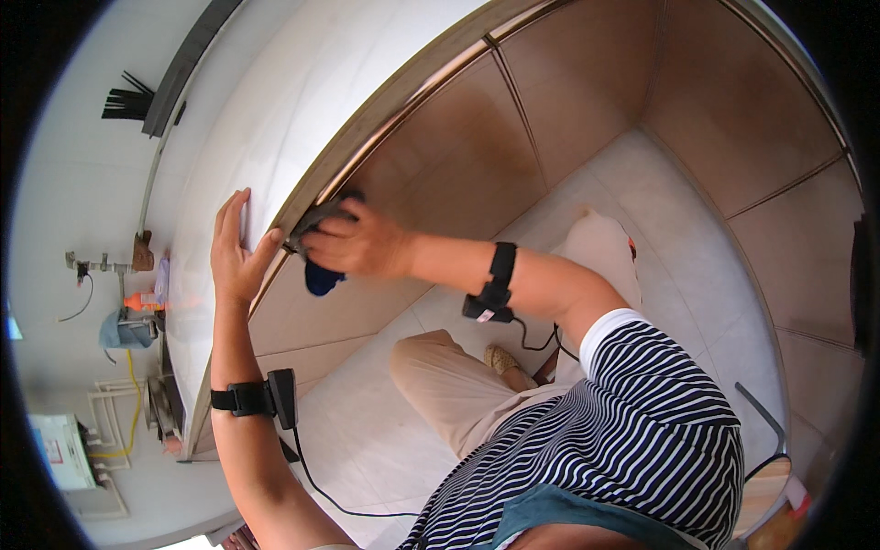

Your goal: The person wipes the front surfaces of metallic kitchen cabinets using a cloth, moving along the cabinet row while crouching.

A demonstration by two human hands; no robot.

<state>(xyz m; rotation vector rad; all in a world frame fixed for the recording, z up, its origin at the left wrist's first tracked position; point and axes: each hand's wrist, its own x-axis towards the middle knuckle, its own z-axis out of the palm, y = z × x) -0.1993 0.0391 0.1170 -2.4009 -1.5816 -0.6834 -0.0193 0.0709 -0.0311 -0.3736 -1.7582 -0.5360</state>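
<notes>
My left hand (237,258) rests on the white countertop (289,103), fingers spread and thumb at its rim, with nothing in it. Just to its right, my right hand (361,240) grips a dark cloth (322,276). It presses the cloth against the edge strip (405,103) where the countertop meets the brown tiled front (454,144). Slight blur covers the right hand. Part of the cloth hangs below the fingers, and the rest is hidden under them. The tiled front bears a darker brown patch above and right of the right hand.
Strapped devices on both forearms trail black cables (344,510). My bent knee (426,357) is close below the counter, over a grey tiled floor (357,405). A wall tap (103,265) and an orange bottle (141,301) are at left; a wooden stool seat (763,488) is at lower right.
</notes>
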